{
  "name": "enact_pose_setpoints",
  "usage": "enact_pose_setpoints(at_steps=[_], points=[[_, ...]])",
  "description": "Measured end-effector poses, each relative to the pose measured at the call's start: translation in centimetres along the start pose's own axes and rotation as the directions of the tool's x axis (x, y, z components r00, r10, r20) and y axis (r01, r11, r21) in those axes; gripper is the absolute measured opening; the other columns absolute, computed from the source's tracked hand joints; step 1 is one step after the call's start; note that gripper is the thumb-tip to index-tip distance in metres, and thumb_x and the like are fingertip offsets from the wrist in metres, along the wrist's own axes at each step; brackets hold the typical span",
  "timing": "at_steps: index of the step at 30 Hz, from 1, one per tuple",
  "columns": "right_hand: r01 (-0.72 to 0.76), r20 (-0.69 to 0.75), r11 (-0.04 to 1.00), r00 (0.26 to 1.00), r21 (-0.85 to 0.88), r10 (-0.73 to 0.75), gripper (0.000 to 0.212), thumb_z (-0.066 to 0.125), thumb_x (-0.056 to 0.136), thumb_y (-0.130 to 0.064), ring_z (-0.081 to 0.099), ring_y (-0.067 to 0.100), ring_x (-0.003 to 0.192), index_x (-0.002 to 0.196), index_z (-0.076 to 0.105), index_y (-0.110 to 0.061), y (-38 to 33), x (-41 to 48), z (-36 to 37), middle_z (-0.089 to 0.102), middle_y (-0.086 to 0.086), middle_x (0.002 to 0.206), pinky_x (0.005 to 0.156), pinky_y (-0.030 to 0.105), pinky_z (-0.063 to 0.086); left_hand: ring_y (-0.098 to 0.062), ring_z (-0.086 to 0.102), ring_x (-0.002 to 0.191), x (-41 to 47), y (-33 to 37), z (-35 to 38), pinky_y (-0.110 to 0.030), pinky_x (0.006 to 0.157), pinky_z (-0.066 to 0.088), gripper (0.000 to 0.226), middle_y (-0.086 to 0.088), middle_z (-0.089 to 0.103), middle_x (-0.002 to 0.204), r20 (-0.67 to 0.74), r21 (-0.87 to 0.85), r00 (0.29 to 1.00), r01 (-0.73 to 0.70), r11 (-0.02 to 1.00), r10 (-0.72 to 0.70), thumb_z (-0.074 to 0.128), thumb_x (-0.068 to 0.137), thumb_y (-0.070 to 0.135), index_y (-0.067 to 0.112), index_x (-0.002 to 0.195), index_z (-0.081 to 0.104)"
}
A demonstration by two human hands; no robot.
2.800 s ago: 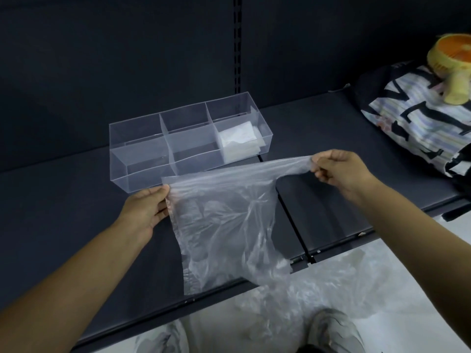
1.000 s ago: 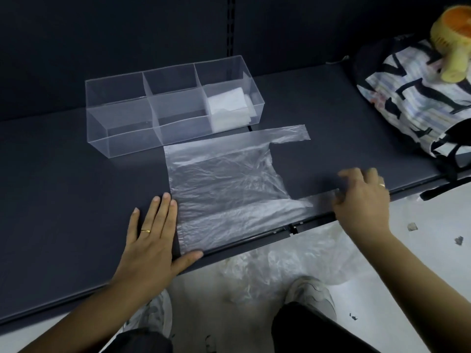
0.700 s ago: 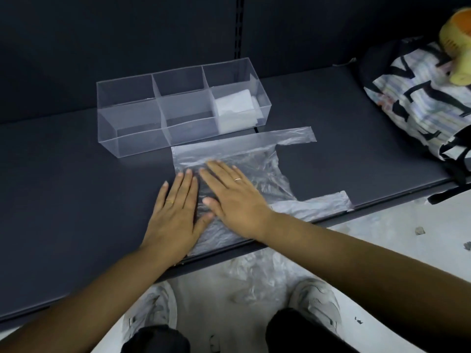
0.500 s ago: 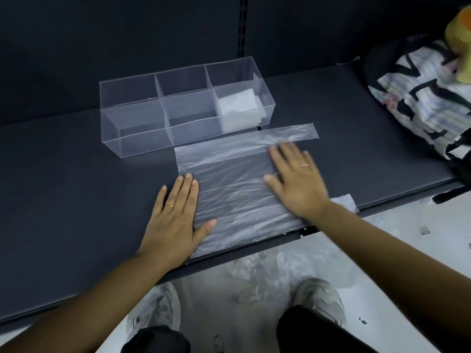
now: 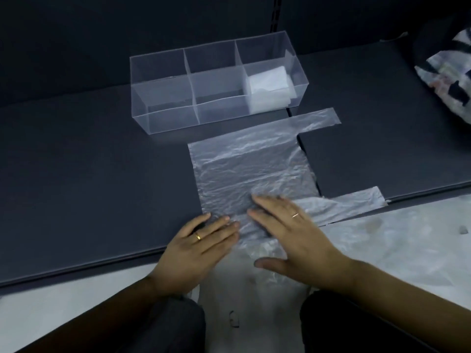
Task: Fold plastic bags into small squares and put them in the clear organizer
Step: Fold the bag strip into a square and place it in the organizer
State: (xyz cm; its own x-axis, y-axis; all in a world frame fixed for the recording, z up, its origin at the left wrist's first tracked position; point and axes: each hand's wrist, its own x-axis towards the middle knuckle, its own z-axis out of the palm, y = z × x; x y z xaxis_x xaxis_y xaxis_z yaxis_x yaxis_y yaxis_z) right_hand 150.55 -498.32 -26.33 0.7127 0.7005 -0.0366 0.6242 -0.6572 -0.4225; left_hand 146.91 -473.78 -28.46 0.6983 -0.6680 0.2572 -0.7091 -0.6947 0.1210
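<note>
Left hand (image 5: 197, 247), right hand (image 5: 293, 240) flat, fingers straight.

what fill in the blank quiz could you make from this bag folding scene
1. The clear organizer has ___ compartments in a row.
2. The folded bags sit in its ___ compartment.
3. The plastic bag spread on the shelf shows ___ handles.
4. The left hand and right hand each wear a ___ on one finger.

Missing words: three; right; two; ring
</note>
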Motion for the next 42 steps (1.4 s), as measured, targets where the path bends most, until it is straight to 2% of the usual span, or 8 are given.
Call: enact_pose_setpoints(at_steps=[6, 11, 16, 22, 31, 37, 40, 42], points=[[-0.038, -0.216, 0.999, 0.976, -0.020, 0.033, 0.031, 0.077, 0.077, -0.026, 0.064, 0.027, 0.104, 0.104, 0.071, -0.012, -0.8, 1.0, 0.6, 0.067, 0.005, 0.115, 0.094, 0.036, 0.042, -0.010, 0.069, 0.094, 2.3, 0.3, -2.8, -0.027, 0.091, 0.048, 0.029, 0.002, 0.074, 0.097, -0.205, -0.301, 0.923, 0.259, 0.918, -0.327, 0.054, 0.094, 0.028, 0.012, 0.095, 0.077], [-0.241, -0.245, 0.969, 0.938, 0.044, 0.245, 0.016, 0.063, 0.088, -0.025, 0.065, 0.022, 0.072, 0.081, 0.073, -0.015, 2.3, -1.5, -4.3, 0.070, -0.003, 0.080, 0.068, 0.022, 0.042, 0.012, 0.064, 0.079, 3.9, -2.4, -7.1, 0.000, 0.073, 0.041, 0.014, 0.030, 0.070, 0.083, 0.125, -0.664, 0.700, 0.585, 0.465, -0.703, 0.064, 0.079, 0.046, 0.043, 0.088, 0.074], [-0.474, 0.012, 0.782, 0.858, 0.405, 0.514, 0.017, 0.057, 0.088, -0.038, 0.066, -0.002, 0.076, 0.080, 0.072, -0.037, 5.7, -4.8, -10.1, 0.072, -0.019, 0.080, 0.071, 0.011, 0.045, 0.007, 0.067, 0.079, 3.8, -5.9, -8.4, -0.001, 0.069, 0.043, 0.016, 0.015, 0.075, 0.084, 0.353, -0.725, 0.623, 0.654, 0.217, -0.698, 0.064, 0.076, 0.039, 0.040, 0.085, 0.076], [-0.440, -0.035, 0.614, 0.794, 0.655, 0.606, 0.022, 0.063, 0.078, -0.044, 0.063, -0.002, 0.068, 0.080, 0.077, -0.027, 9.4, -2.3, -12.2, 0.073, -0.006, 0.075, 0.069, 0.004, 0.044, 0.001, 0.068, 0.081, 4.9, -9.3, -7.1, -0.010, 0.073, 0.048, 0.021, 0.008, 0.076, 0.087, 0.369, -0.745, 0.489, 0.664, 0.063, -0.791, 0.070, 0.073, 0.038, 0.023, 0.086, 0.078], [-0.624, -0.154, 0.599, 0.617, 0.502, 0.771, 0.030, 0.067, 0.089, -0.032, 0.042, 0.012, 0.054, 0.073, 0.070, -0.006, 15.2, 4.5, -8.3, 0.050, 0.004, 0.059, 0.047, 0.018, 0.033, 0.008, 0.059, 0.059, 7.6, -13.1, -2.0, -0.017, 0.067, 0.044, 0.017, 0.018, 0.069, 0.067, 0.186, -0.606, 0.415, 0.762, 0.229, -0.891, 0.072, 0.085, 0.029, 0.032, 0.069, 0.069], [-0.664, -0.213, 0.621, 0.593, 0.416, 0.777, 0.029, 0.074, 0.081, -0.038, 0.051, 0.009, 0.058, 0.068, 0.068, -0.013, 15.5, 5.4, -8.0, 0.058, -0.002, 0.060, 0.052, 0.020, 0.035, -0.016, 0.062, 0.081, 8.0, -12.3, -2.3, -0.022, 0.072, 0.044, 0.009, 0.004, 0.065, 0.085, 0.043, -0.446, 0.402, 0.827, 0.343, -0.915, 0.068, 0.087, 0.025, 0.016, 0.090, 0.070], [-0.690, -0.207, 0.618, 0.587, 0.376, 0.782, 0.027, 0.075, 0.080, -0.037, 0.054, 0.011, 0.062, 0.071, 0.068, -0.012, 15.5, 5.6, -8.0, 0.059, -0.004, 0.063, 0.054, 0.023, 0.036, -0.026, 0.057, 0.095, 8.4, -9.9, -3.0, -0.027, 0.085, 0.041, 0.016, -0.008, 0.059, 0.103, -0.240, -0.236, 0.646, 0.685, 0.689, -0.724, 0.062, 0.091, 0.015, 0.008, 0.105, 0.066], [-0.701, -0.204, 0.613, 0.582, 0.365, 0.787, 0.026, 0.076, 0.079, -0.034, 0.059, 0.018, 0.072, 0.077, 0.066, -0.010, 15.3, 5.7, -8.2, 0.061, -0.001, 0.070, 0.063, 0.024, 0.037, -0.030, 0.056, 0.107, 9.1, -8.0, -2.7, -0.028, 0.096, 0.037, 0.023, -0.015, 0.061, 0.115, -0.191, -0.184, 0.799, 0.541, 0.821, -0.570, 0.055, 0.093, 0.009, 0.003, 0.113, 0.065]])
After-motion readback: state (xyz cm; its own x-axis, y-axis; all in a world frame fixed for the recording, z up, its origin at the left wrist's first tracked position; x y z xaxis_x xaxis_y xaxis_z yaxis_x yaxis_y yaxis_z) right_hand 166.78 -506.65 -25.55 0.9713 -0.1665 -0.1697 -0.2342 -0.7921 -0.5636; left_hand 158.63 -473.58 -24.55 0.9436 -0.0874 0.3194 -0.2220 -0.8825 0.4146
